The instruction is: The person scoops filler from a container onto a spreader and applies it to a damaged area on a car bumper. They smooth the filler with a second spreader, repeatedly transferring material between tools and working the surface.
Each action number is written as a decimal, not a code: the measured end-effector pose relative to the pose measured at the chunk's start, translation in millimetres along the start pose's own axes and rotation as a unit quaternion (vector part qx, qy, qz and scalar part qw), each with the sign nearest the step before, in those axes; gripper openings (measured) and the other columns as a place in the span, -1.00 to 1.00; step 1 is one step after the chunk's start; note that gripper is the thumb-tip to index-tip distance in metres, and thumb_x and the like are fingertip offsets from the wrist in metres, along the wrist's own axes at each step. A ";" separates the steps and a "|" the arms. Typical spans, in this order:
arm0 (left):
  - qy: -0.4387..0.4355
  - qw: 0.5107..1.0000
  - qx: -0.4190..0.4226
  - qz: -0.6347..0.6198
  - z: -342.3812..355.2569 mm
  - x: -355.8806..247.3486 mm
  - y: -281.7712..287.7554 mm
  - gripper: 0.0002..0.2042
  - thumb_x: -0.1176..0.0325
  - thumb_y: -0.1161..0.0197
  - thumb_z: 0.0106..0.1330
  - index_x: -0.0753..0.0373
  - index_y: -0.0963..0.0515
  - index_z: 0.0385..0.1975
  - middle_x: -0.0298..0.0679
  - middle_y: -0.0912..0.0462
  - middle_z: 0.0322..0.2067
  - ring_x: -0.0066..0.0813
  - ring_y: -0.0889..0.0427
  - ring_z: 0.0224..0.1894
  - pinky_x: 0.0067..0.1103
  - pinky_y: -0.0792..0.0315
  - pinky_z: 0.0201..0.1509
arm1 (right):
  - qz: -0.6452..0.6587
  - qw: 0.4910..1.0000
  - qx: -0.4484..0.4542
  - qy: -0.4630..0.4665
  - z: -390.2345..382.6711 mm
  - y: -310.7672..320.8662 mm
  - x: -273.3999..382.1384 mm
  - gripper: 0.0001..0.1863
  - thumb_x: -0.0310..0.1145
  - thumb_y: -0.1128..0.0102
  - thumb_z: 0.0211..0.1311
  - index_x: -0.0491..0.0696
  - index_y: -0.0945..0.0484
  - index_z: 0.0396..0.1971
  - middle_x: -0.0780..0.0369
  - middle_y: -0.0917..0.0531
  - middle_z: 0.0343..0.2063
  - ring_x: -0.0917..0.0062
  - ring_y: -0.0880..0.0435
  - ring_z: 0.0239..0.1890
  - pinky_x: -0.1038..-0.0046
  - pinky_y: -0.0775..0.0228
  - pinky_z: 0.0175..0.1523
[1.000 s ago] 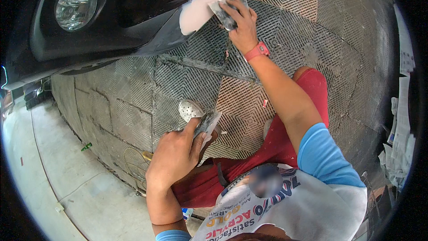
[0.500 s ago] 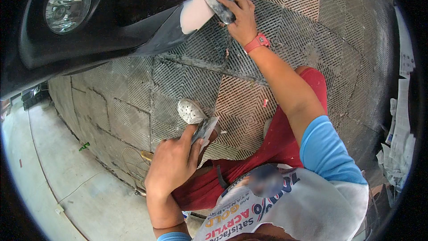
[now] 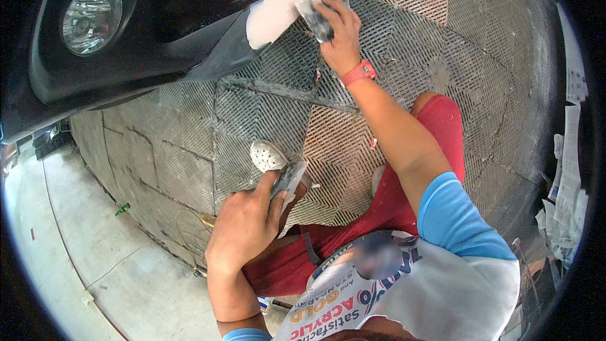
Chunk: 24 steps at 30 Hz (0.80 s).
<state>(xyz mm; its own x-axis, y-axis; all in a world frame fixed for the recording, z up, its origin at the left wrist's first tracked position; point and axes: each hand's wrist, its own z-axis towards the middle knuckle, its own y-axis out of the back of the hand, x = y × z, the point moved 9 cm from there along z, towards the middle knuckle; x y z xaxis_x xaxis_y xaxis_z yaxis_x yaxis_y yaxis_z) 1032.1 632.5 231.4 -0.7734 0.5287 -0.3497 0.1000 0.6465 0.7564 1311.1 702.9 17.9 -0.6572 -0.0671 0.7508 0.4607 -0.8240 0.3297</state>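
A black car bumper (image 3: 158, 66) fills the upper left, with a smooth patch of pale putty (image 3: 281, 11) along its lower corner. My right hand (image 3: 343, 36) grips a thin, smeared putty spreader (image 3: 314, 17) just right of the patch; the spreader's blade appears to be off the panel. Lower down, before my body, my left hand (image 3: 243, 222) pinches a second flat putty spreader (image 3: 289, 178) between thumb and fingers. Some pale material shows at that spreader's lower edge by the thumb.
Ribbed floor tiles (image 3: 265, 113) lie under the bumper and around my white clog (image 3: 267, 155). The round lamp (image 3: 92, 19) sits in the bumper. Pale concrete (image 3: 76, 227) borders the tiles at left. Newspaper sheets (image 3: 567, 183) hang at the far right.
My right hand has drawn its spreader off the putty, slightly down, uncovering the patch's right end. The left hand holds its spreader in nearly the same place. The view has shifted slightly.
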 end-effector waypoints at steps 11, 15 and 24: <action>-0.003 1.000 -0.012 0.004 -2.3 -0.4 1.4 -0.73 0.33 -0.36 0.54 0.34 -0.54 0.07 0.19 -0.60 -0.59 0.32 -0.69 -0.44 0.03 -0.50 -0.35 | -0.009 0.998 0.042 0.039 46.1 -6.6 17.1 -0.24 -0.59 -0.28 0.15 0.39 -0.72 0.35 0.33 -0.65 0.35 0.30 -0.51 0.53 -0.04 -0.13 0.51; 0.000 1.000 -0.007 -0.001 -3.9 -0.1 1.6 -0.74 0.34 -0.36 0.54 0.34 -0.53 0.07 0.18 -0.60 -0.59 0.31 -0.70 -0.44 0.03 -0.50 -0.36 | -0.022 0.997 0.067 0.037 26.8 -12.7 28.5 -0.20 -0.61 -0.28 0.11 0.40 -0.69 0.38 0.33 -0.64 0.36 0.26 -0.47 0.57 -0.08 -0.12 0.51; -0.012 1.000 -0.009 0.009 -0.8 -4.8 4.9 -0.73 0.33 -0.35 0.55 0.34 -0.54 0.07 0.19 -0.62 -0.57 0.31 -0.71 -0.42 0.03 -0.51 -0.34 | -0.024 0.994 0.100 0.031 -32.5 -24.2 30.3 -0.23 -0.57 -0.49 0.15 0.41 -0.69 0.36 0.37 -0.60 0.39 0.25 -0.40 0.63 -0.19 -0.06 0.57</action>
<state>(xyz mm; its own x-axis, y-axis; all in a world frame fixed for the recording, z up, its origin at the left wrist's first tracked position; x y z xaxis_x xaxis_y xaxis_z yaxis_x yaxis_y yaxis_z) 1035.8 632.7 237.3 -0.7560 0.5533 -0.3498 0.1012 0.6267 0.7727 1260.7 702.5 14.0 -0.7132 -0.0703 0.6974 0.5341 -0.6989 0.4757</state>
